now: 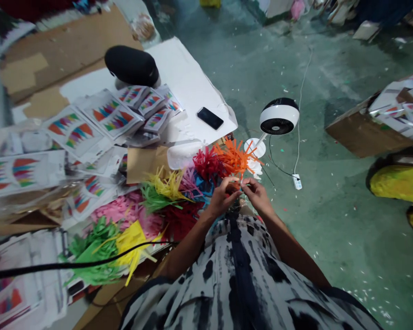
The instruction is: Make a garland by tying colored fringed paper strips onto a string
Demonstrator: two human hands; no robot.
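Close in front of my body, my left hand (224,196) is closed on an orange paper tassel (236,158). My right hand (257,196) pinches at the same spot, its fingertips nearly meeting the left ones. Something small and white shows between the fingertips, too small to name. Orange strips spread out above both hands. Beside them on the table lie a red tassel (208,162), a yellow tassel (168,183), and purple, blue, green and pink fringed paper (124,206).
Packs with printed tassel pictures (110,114) cover the table's left side. A black speaker (132,65) and a phone (209,118) rest there too. A white fan (278,117) stands ahead, its cord reaching a power strip (297,182). A cardboard box (358,128) is at right.
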